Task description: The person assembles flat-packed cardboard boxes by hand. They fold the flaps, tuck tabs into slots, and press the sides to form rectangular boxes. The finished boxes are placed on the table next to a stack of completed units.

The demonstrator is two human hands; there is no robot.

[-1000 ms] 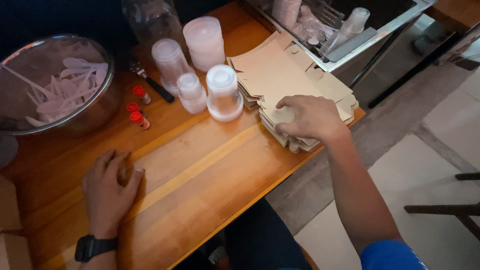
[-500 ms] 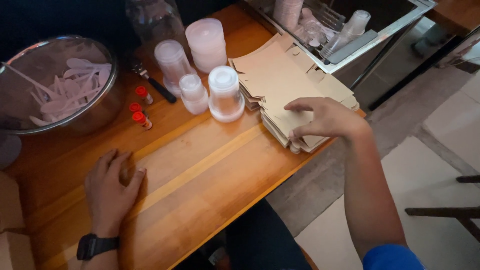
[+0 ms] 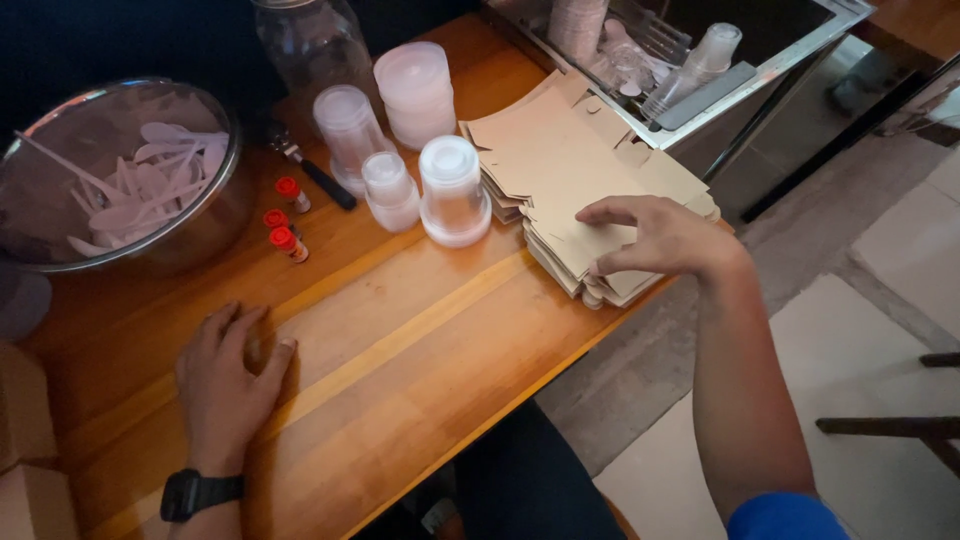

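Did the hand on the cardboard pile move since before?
Yes. The right hand slid off the top of the stack of flat cardboard pieces toward its near table-edge corner; its fingers now pinch that edge.

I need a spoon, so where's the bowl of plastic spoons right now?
In the head view, the metal bowl sits at the table's far left, beyond the left hand, with three small red-capped vials just to its right.

A black wristwatch [image 3: 200, 493] with a dark band circles the wrist of the left hand [image 3: 228, 385]; the right hand [image 3: 665, 240] and forearm are bare, a bright blue sleeve [image 3: 787, 516] covering the upper arm.
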